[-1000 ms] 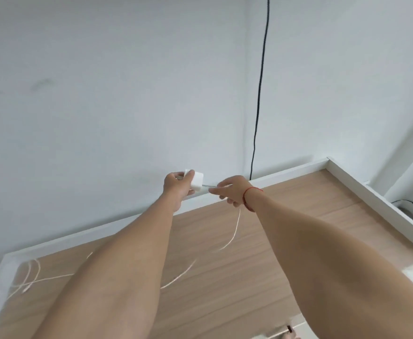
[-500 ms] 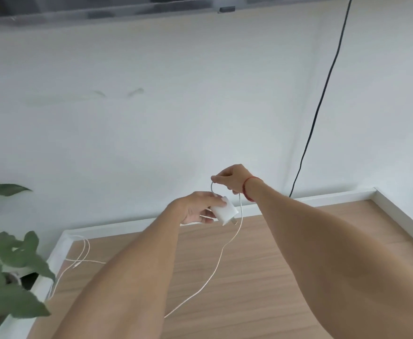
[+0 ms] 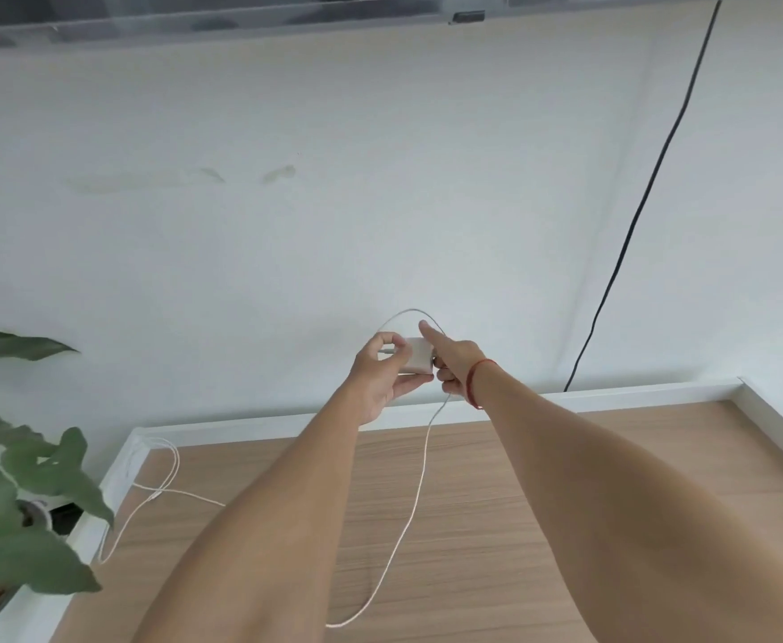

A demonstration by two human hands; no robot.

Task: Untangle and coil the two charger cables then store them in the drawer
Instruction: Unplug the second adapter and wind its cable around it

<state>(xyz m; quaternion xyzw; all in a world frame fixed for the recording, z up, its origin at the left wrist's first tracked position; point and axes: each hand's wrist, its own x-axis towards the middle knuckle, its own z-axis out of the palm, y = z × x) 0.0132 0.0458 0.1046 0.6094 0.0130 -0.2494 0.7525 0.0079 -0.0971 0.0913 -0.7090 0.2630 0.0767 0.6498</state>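
- Small white charger block (image 3: 419,362); thin white cable (image 3: 410,310) arches above it.
- Fingers of left hand (image 3: 380,378) grasp the block, right hand (image 3: 454,364) fingers clench the cable; both half-hide the block.

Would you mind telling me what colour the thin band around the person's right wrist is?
Red. The wrist band shows best in the head view.

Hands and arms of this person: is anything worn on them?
No sleeves are in view, and the left hand and right hand are without gloves. A thin red string bracelet circles the right wrist.
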